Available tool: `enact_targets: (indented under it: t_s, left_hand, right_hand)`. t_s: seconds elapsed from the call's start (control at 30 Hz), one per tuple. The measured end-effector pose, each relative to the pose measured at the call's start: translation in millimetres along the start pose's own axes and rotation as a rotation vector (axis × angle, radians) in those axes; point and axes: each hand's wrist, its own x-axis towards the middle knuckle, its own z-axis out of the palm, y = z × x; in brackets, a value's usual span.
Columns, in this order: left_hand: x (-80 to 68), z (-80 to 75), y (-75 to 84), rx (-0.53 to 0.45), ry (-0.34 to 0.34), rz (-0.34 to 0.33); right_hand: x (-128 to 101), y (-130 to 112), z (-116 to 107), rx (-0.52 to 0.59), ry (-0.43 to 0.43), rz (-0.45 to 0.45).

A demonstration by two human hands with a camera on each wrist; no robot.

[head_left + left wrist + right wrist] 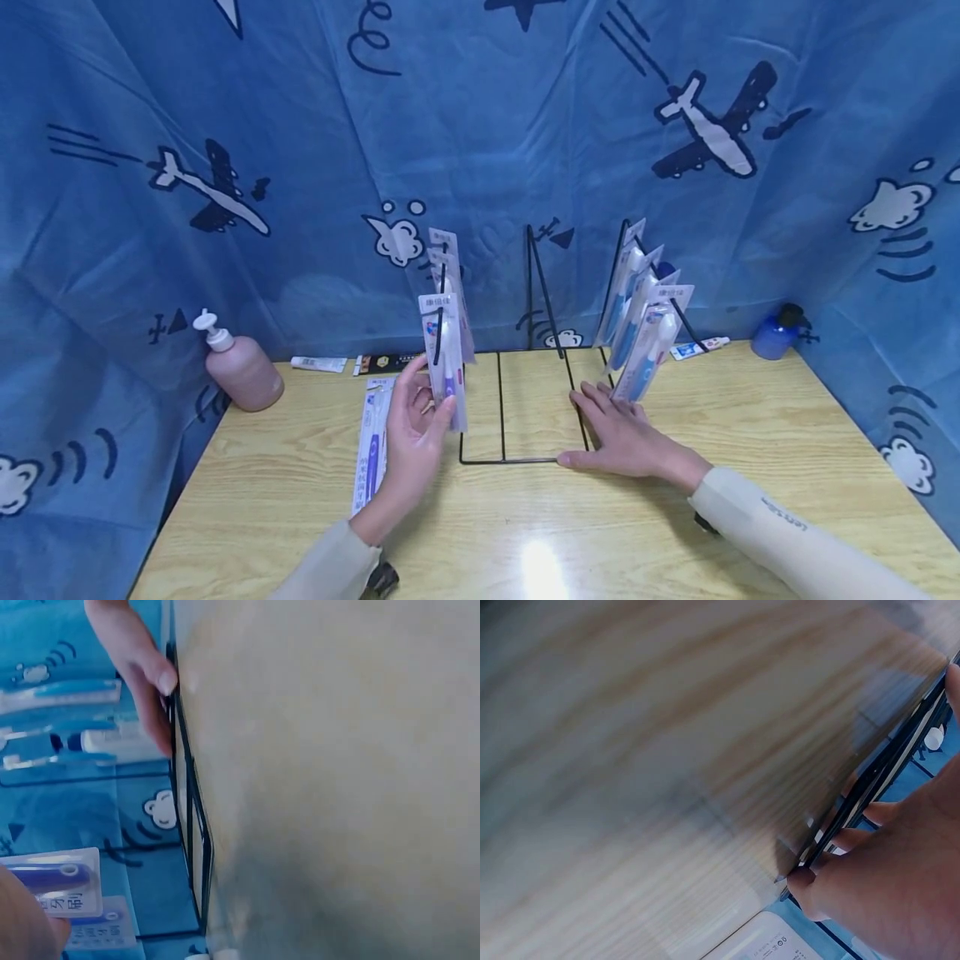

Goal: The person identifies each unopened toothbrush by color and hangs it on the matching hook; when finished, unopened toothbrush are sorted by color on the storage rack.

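Observation:
A black wire rack (pixel 517 461) stands on the table with upright hooks. My left hand (pixel 415 429) pinches the lower part of a purple-handled packaged toothbrush (pixel 452 354), whose top is at the left hook. Behind it hang more packs of the same kind, partly hidden. On the rack's right hook are several packaged toothbrushes with blue handles (pixel 648 350). My right hand (pixel 626 433) rests on the right front of the rack's base, fingers spread and thumb at the front wire. In the right wrist view its fingertips (pixel 802 885) touch the dark wire.
Left of the rack lies another purple packaged toothbrush (pixel 372 450). A pink pump bottle (pixel 246 371), a white tube (pixel 318 364) and a black toothpaste box (pixel 386 363) are at the back left. Back right are a toothpaste tube (pixel 700 348) and a blue bottle (pixel 777 335).

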Motion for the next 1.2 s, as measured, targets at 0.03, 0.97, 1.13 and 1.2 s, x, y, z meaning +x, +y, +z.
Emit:
enact_targets:
  t_s: [0.03, 0.97, 1.13, 1.2]
  left_hand:
    - [4.7, 0.5, -3.1, -0.004, 0.000, 0.001]
    - [60.4, -13.9, -42.7, 0.195, 0.082, -0.049]
    - [55.6, -24.6, -29.7, 0.196, 0.096, -0.095]
    - [54.4, -29.4, -22.8, 0.189, 0.093, -0.101]
  right_hand:
    - [0, 0, 0, 0.001, 0.001, 0.001]
    - [-2, -2, -1, 0.001, 0.007, 0.003]
    - [-2, 0, 1, 0.003, 0.008, -0.004]
    - [-2, 0, 1, 0.001, 0.012, -0.009]
